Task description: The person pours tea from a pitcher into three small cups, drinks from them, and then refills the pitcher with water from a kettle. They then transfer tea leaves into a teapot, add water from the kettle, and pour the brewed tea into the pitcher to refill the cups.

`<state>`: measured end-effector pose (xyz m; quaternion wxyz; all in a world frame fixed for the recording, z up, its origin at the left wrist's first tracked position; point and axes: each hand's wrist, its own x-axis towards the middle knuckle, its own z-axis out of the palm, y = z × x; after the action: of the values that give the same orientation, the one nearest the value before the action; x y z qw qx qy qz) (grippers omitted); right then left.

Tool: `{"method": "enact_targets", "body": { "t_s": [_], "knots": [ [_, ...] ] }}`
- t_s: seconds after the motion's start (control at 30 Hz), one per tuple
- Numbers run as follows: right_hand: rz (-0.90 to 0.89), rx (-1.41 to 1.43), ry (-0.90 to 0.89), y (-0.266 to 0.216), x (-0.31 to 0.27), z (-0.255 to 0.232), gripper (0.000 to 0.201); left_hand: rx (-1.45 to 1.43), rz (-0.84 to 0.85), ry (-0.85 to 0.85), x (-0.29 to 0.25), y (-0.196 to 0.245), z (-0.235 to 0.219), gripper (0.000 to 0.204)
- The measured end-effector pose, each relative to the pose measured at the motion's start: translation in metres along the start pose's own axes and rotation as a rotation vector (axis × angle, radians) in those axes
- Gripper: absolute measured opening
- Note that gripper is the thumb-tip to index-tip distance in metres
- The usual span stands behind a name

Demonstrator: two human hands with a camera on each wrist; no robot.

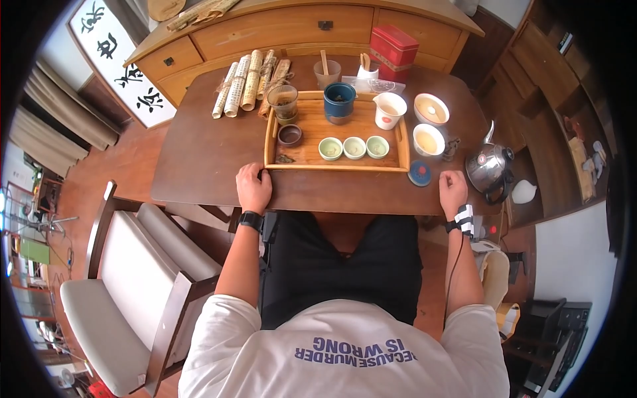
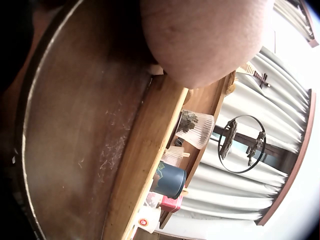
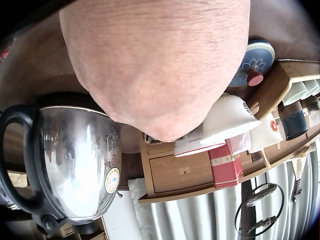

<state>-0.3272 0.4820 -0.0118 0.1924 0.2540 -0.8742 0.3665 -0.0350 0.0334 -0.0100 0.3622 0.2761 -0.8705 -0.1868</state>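
My left hand (image 1: 253,187) rests on the table's front part, fingers loosely curled, right by the near left corner of the wooden tray (image 1: 338,168). On the other side my right hand (image 1: 453,191) lies loosely curled on the table, between a blue lid (image 1: 419,173) and a steel kettle (image 1: 489,166). Neither hand shows anything in its grasp. Three pale green cups (image 1: 354,148) stand in a row on the tray. Behind them are a blue teapot-like cup (image 1: 339,99) and a white pitcher (image 1: 390,110). A ribbed glass (image 1: 283,101) and a small brown cup (image 1: 290,135) stand at the tray's left.
Two bowls, one white (image 1: 428,140) and one wider (image 1: 431,109), stand right of the tray. Bamboo scrolls (image 1: 244,83) lie at the back left. A red box (image 1: 394,53) and a glass with a wooden stick (image 1: 327,73) stand behind. An armchair (image 1: 133,278) is at the left.
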Motion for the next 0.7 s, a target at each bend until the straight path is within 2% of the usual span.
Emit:
{"method": "enact_targets", "body": {
  "t_s": [0.5, 0.7],
  "knots": [
    [-0.010, 0.043, 0.049, 0.0017, -0.0014, 0.0010, 0.008, 0.039, 0.023, -0.007, 0.0011, -0.0009, 0.0002, 0.013],
    [0.003, 0.066, 0.054, 0.0005, -0.0018, 0.0008, 0.007, -0.013, 0.044, -0.051, -0.0080, 0.0041, -0.0069, 0.019]
  ]
}}
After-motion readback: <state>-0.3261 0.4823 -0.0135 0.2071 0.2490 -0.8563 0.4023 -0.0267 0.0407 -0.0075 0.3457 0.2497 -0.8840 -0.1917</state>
